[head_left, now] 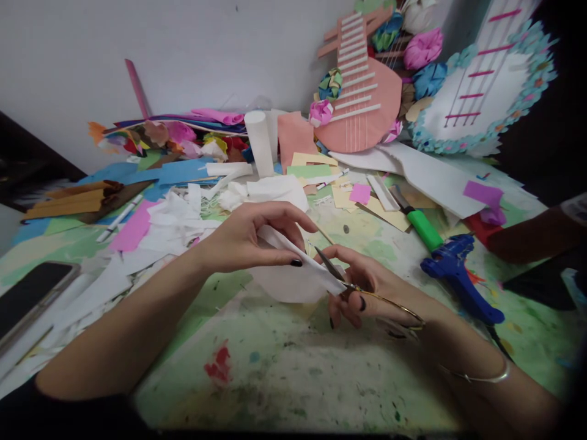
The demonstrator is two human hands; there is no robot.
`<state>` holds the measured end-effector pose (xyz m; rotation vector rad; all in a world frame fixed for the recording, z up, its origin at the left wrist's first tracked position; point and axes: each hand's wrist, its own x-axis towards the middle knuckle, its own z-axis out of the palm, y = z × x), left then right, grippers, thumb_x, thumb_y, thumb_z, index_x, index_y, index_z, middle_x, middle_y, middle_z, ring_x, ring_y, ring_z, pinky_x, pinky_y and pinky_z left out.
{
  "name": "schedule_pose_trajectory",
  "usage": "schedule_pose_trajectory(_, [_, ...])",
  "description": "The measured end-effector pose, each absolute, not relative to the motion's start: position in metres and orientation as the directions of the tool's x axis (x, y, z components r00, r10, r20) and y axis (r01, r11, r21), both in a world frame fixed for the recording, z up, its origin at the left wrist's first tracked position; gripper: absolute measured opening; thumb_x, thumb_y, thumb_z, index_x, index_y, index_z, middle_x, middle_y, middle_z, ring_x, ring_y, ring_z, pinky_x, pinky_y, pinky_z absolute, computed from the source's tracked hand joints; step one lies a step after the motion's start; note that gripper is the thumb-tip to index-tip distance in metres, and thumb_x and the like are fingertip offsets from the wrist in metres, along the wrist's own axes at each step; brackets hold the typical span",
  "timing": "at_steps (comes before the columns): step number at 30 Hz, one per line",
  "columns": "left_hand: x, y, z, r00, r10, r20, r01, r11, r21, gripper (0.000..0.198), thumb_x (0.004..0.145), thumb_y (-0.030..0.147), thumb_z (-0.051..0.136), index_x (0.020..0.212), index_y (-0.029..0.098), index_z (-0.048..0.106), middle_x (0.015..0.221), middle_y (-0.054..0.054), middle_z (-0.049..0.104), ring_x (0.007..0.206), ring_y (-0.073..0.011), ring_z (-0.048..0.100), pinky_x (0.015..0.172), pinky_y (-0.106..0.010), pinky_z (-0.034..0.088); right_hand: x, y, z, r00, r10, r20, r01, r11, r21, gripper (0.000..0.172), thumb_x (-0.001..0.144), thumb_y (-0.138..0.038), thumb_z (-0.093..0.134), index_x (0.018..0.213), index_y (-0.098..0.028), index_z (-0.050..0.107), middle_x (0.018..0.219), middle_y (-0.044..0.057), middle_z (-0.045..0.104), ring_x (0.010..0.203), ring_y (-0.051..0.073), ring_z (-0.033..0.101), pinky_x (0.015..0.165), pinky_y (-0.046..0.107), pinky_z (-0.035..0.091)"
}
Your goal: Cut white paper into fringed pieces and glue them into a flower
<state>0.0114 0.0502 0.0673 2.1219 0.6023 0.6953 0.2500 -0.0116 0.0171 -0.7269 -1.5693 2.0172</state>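
A folded piece of white paper (293, 278) is pinched between the thumb and fingers of my left hand (247, 238), above the middle of the table. My right hand (362, 287) grips a pair of scissors (328, 264) with gold-coloured handles. Their blades point up and to the left and lie at the right end of the white paper. Whether the blades are fully closed on the paper is hard to make out. The handle loops are partly hidden by my right hand.
On the right lies a blue glue gun (458, 275) beside a green-handled tool (424, 229). White scraps (174, 220) and a phone (36, 293) are at left. A white roll (259, 143) and paper instrument shapes (362, 116) stand at the back against the wall.
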Motion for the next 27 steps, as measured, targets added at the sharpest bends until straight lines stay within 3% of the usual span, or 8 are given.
schedule_pose_trajectory(8, [0.015, 0.047, 0.063, 0.712, 0.648, 0.269, 0.151, -0.516, 0.843, 0.033, 0.071, 0.013, 0.073, 0.102, 0.014, 0.062, 0.079, -0.004, 0.072, 0.07, -0.0116, 0.069, 0.06, -0.014, 0.052, 0.25, -0.011, 0.012, -0.736, 0.672, -0.085, -0.095, -0.226, -0.97, 0.063, 0.073, -0.054, 0.069, 0.117, -0.019, 0.04, 0.067, 0.0, 0.065, 0.057, 0.012, 0.057, 0.056, 0.024, 0.045])
schedule_pose_trajectory(12, [0.015, 0.046, 0.059, 0.683, 0.693, 0.233, 0.102, -0.406, 0.908, 0.037, 0.069, 0.011, 0.075, 0.104, 0.016, 0.061, 0.077, -0.002, 0.072, 0.069, -0.0114, 0.069, 0.06, -0.013, 0.053, 0.249, -0.012, 0.014, -0.731, 0.678, -0.079, -0.11, -0.231, -0.967, 0.055, 0.071, -0.051, 0.073, 0.105, -0.017, 0.047, 0.071, 0.0, 0.062, 0.066, 0.013, 0.057, 0.06, 0.024, 0.043])
schedule_pose_trajectory(19, [0.018, 0.047, 0.055, 0.666, 0.735, 0.126, 0.057, -0.219, 0.974, 0.042, 0.068, 0.013, 0.076, 0.107, 0.016, 0.06, 0.075, -0.003, 0.073, 0.068, -0.0135, 0.069, 0.059, -0.016, 0.053, 0.245, -0.013, 0.022, -0.686, 0.726, -0.043, -0.123, -0.175, -0.977, 0.048, 0.069, -0.045, 0.076, 0.098, -0.016, 0.052, 0.073, 0.0, 0.062, 0.063, 0.009, 0.052, 0.055, 0.02, 0.035])
schedule_pose_trajectory(25, [0.021, 0.051, 0.05, 0.668, 0.743, 0.051, 0.169, -0.218, 0.961, 0.016, 0.063, 0.023, 0.08, 0.07, 0.012, 0.071, 0.064, -0.004, 0.07, 0.056, -0.0112, 0.062, 0.048, -0.016, 0.046, 0.241, -0.016, 0.029, -0.611, 0.789, -0.066, -0.019, -0.098, -0.995, 0.037, 0.067, -0.033, 0.079, 0.087, -0.015, 0.054, 0.071, -0.001, 0.062, 0.062, 0.009, 0.052, 0.055, 0.019, 0.036])
schedule_pose_trajectory(27, [0.021, 0.052, 0.049, 0.665, 0.745, 0.052, 0.175, -0.223, 0.959, 0.014, 0.064, 0.025, 0.079, 0.067, 0.012, 0.072, 0.063, -0.005, 0.07, 0.057, -0.0124, 0.062, 0.05, -0.019, 0.047, 0.242, -0.015, 0.028, -0.595, 0.8, -0.082, 0.037, -0.075, -0.997, 0.036, 0.066, -0.032, 0.08, 0.086, -0.016, 0.054, 0.07, -0.002, 0.062, 0.064, 0.009, 0.052, 0.056, 0.02, 0.036])
